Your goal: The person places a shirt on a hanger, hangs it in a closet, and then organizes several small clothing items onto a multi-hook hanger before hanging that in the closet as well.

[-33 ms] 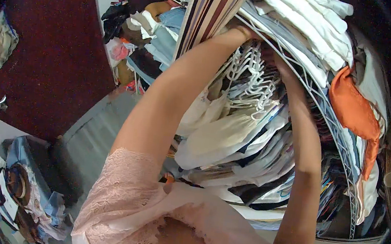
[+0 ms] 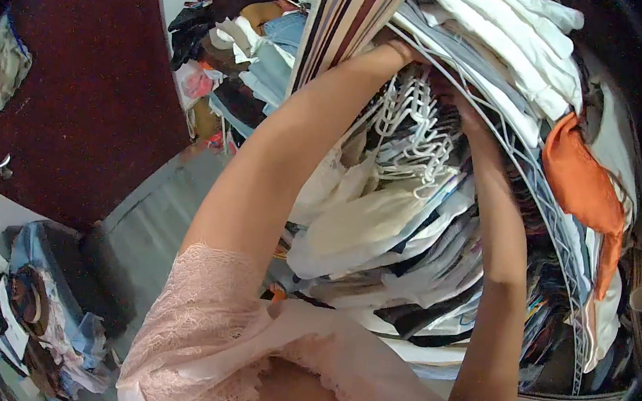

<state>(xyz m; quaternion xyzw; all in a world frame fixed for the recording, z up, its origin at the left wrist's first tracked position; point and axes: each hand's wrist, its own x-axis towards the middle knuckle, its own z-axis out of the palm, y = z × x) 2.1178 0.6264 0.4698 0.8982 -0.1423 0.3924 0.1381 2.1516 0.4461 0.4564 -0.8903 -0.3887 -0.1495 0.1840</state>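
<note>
Both my arms reach up beneath a white wire shelf [image 2: 499, 127], among hung clothes. My left hand [image 2: 405, 51] is at the shelf's underside, next to a striped cloth [image 2: 351, 27]; its fingers are hidden. My right hand [image 2: 452, 97] lies in shadow under the same shelf, to the right of a row of white hangers [image 2: 415, 124], and its fingers cannot be made out. From the hangers hang light and dark garments [image 2: 365, 229], packed closely together. What either hand holds, if anything, does not show.
Folded white clothes [image 2: 503, 32] and an orange satin cloth [image 2: 582, 177] lie on top of the shelf. More clothes [image 2: 262, 53] are heaped on a rack at the back left. A dark red door [image 2: 75, 81] stands at left, with a clothes pile [image 2: 43, 312] below it.
</note>
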